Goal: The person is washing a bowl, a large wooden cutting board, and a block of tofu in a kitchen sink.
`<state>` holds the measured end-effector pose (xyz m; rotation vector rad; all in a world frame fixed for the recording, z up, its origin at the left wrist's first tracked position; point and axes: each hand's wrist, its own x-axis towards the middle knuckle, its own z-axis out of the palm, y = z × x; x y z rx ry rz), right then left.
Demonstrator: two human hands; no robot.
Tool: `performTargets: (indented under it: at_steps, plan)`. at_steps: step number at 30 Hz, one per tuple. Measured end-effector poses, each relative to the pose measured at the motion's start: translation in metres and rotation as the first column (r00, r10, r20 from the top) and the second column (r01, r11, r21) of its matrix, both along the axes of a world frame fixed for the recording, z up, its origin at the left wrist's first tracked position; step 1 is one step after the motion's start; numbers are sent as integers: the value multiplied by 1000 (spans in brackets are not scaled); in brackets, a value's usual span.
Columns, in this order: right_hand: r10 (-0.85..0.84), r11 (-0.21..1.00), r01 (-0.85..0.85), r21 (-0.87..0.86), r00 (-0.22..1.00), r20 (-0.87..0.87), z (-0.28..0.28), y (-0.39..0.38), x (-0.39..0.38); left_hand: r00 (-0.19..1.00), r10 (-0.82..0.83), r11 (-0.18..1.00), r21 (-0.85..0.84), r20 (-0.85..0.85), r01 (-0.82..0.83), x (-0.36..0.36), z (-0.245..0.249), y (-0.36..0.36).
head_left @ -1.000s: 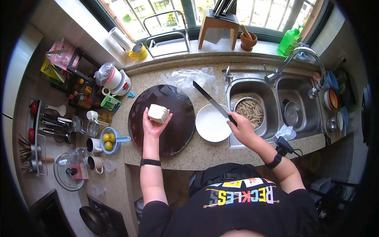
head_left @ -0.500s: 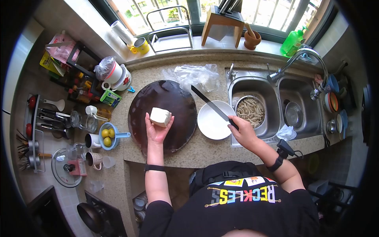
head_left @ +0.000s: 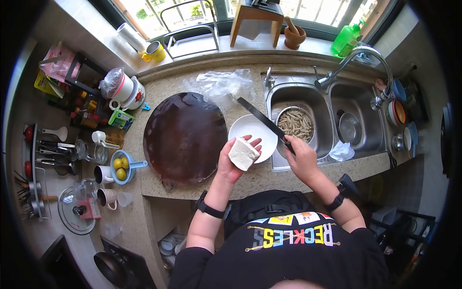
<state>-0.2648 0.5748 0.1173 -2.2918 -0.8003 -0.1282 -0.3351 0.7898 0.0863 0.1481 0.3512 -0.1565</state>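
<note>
A white block [head_left: 243, 154] rests in my left hand [head_left: 230, 166], palm up with the fingers round its underside, over the near left edge of a white plate [head_left: 264, 132]. My right hand [head_left: 301, 156] is closed on the handle of a knife [head_left: 262, 119], whose dark blade points up and left across the plate. To the left lies a round dark brown board [head_left: 185, 137] with nothing on it. Crumpled clear plastic bags [head_left: 224, 85] touch the board's far edge.
Right of the plate, a double sink [head_left: 325, 106] holds a bowl of pale strips [head_left: 294, 124] and a metal bowl [head_left: 350, 127]. A blue strainer [head_left: 124, 166] with yellow-green fruits stands left. A knife block [head_left: 257, 21] is on the sill.
My left hand has carried the white block right, from above the board to the plate's near edge. The knife stays in my right hand. The whole view has shifted slightly.
</note>
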Motion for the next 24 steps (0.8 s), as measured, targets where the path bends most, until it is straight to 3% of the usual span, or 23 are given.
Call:
performTargets:
  at_steps: [2,4,6,10,12,14,15,16,19,21,22,23,24]
  plan:
    - [60,981,-38,-188,992,110,4,6,1,999,-34,999,-4,22,34,0,11,-12]
    - [77,979,-48,-199,987,140,6,12,-3,997,-47,999,8,62,46,-2,16,-15]
    - [175,942,-107,-317,965,194,5,14,-6,993,-53,999,19,104,51,0,20,-15]
    - [276,942,-234,-241,948,157,6,14,-13,998,-23,998,-54,51,25,-2,18,-6]
    - [281,950,-257,-180,952,123,18,9,-12,1000,-28,1000,-8,-1,28,-6,17,-3]
    - [269,959,-277,-60,956,-120,32,1,-6,999,-27,999,-17,-30,27,-9,13,-1]
    - [217,975,-184,125,913,-346,35,-4,2,999,-10,1000,3,-32,10,-11,12,0]
    - [157,978,-39,203,780,-605,42,-10,18,999,11,1000,21,-37,-10,-13,11,2]
    - [26,989,63,131,809,-588,-7,-19,58,999,45,999,20,-21,-45,-18,13,14]
    - [-127,976,8,-219,832,-540,-58,-14,67,996,82,996,31,-30,-81,-19,16,19]
    - [-113,981,-9,-194,786,-607,-81,-7,63,996,84,996,32,-12,-83,-19,17,21]
    - [-127,991,42,-123,530,-838,-83,5,58,995,96,995,31,-21,-95,-19,19,21]
    - [-82,996,68,-59,402,-912,-95,12,55,994,109,994,32,-31,-108,-19,21,21]
